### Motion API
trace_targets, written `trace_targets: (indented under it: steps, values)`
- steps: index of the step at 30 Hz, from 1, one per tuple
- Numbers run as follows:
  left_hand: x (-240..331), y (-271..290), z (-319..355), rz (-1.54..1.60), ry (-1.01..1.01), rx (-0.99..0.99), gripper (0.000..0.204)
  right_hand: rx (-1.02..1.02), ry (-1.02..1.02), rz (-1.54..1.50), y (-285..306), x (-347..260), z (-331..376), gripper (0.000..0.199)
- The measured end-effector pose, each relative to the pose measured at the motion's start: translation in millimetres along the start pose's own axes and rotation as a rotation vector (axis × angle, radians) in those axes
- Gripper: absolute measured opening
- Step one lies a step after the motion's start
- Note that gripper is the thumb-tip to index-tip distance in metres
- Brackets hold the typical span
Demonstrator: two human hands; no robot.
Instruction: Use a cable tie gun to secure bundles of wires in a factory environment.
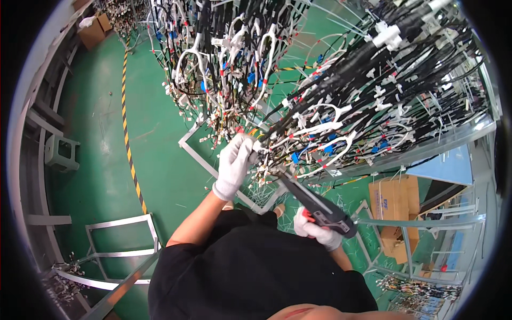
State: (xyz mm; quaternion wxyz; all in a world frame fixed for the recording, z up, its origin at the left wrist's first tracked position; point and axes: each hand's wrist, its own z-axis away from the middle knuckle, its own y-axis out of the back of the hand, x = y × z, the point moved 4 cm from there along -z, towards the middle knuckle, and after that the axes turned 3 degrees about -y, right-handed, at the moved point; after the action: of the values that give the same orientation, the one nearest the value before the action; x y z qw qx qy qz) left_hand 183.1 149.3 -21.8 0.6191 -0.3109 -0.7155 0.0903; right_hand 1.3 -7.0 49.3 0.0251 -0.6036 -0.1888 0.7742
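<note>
My left hand [233, 164], in a white knit glove, is closed on the wire ends at the lower tip of a hanging wire harness [325, 128]. The harness carries black sleeving, white tape, red marks and blue connectors. Lower right, my right hand [314, 229], gloved too, grips a black and red handheld power tool [322, 209]. The tool's long narrow nose points up and left, toward the wire ends beside my left fingers. Whether its tip touches them I cannot tell.
Another hanging harness bundle [229, 48] stands ahead. Below it lies a metal floor frame [201, 160]. Thin white scraps litter the green floor [101, 133]. Cardboard boxes [392, 202] stand on the right. At left are a grey plastic stool [61, 153] and a metal frame [120, 221].
</note>
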Motion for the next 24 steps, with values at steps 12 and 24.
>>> trace_targets:
  steps: [12,24]
  values:
    - [34,-60,33,-0.536,-0.098,-0.380,0.018,0.497,0.561,1.465,15,-23,-12,0.030]
    - [-30,-77,-13,-0.719,-0.441,-0.408,0.048,0.485,0.268,0.591,16,-4,-22,0.028]
